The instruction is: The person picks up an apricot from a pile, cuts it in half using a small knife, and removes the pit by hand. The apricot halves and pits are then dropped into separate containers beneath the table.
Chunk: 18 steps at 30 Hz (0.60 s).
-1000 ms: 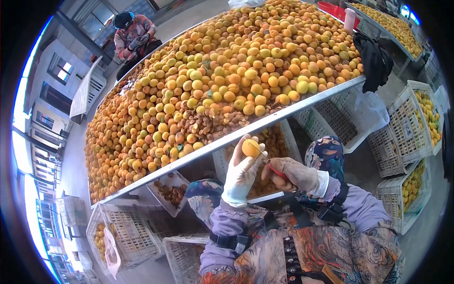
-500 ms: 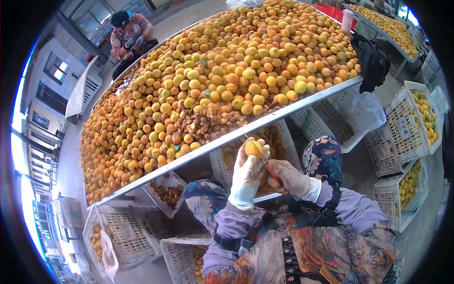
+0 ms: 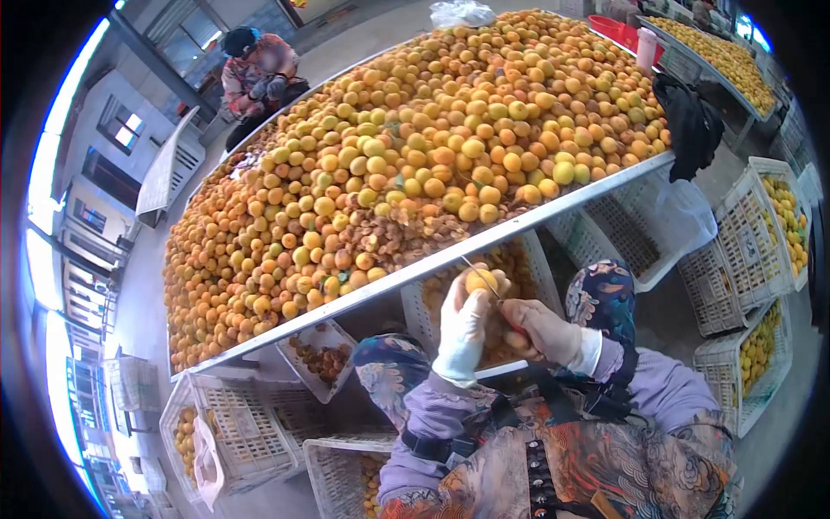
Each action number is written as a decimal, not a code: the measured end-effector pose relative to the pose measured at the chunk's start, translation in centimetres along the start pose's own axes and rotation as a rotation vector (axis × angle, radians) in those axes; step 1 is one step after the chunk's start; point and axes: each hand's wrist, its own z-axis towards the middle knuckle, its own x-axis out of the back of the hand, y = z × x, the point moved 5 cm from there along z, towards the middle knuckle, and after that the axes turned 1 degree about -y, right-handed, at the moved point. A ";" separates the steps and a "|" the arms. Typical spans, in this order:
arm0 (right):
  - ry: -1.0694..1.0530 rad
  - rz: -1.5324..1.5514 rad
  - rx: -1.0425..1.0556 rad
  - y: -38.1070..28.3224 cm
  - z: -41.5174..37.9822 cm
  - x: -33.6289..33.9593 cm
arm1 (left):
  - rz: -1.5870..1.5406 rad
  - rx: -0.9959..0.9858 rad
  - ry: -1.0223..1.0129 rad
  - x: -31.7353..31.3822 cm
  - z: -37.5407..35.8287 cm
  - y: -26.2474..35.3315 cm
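Observation:
Held up in front of the table edge, a yellow apricot [image 3: 481, 281] sits in the fingers of my white-gloved left hand [image 3: 462, 333]. My right hand [image 3: 553, 333], also gloved, is closed around the red handle of a thin-bladed knife [image 3: 495, 294]. The blade slants up across the apricot, its tip showing beyond the fruit. Below both hands stands a white plastic crate [image 3: 417, 313] with orange fruit inside, partly covered by the hands. Brownish scraps [image 3: 393, 235] lie heaped at the near edge of the table, just beyond the hands.
A large metal-edged table [image 3: 346, 304] carries a big heap of apricots [image 3: 363, 164]. Fruit crates stand at the right [image 3: 748, 246] and lower left [image 3: 246, 428]. A black garment [image 3: 692, 125] hangs from the table's right corner. Another person [image 3: 259, 73] sits at the far left side.
The whole view has shifted slightly, so the scene sits a little lower and further right. Both hands keep hold of the apricot and knife in nearly the same pose.

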 end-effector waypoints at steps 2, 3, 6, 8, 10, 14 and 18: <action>0.094 -0.120 0.138 2.8 1.2 1.6 | -0.112 0.089 0.041 0.1 -0.1 -1.5; 0.090 -0.124 0.199 2.9 1.4 1.1 | -0.221 0.167 0.054 0.2 -0.2 -2.0; 0.089 -0.088 0.053 3.1 0.3 1.3 | -0.166 0.219 0.098 0.7 -0.3 -2.5; 0.136 0.066 -0.075 2.8 -0.1 1.2 | -0.040 0.249 0.145 0.8 -0.7 -2.6; 0.135 0.051 -0.101 1.7 -0.6 0.8 | 0.010 0.188 0.108 0.6 -0.6 -2.1; 0.060 0.022 -0.090 1.4 -0.8 0.7 | 0.098 0.089 0.076 0.8 0.3 -2.1; 0.112 0.005 0.049 2.2 -0.3 0.8 | 0.001 0.185 0.089 -0.6 -0.2 -1.7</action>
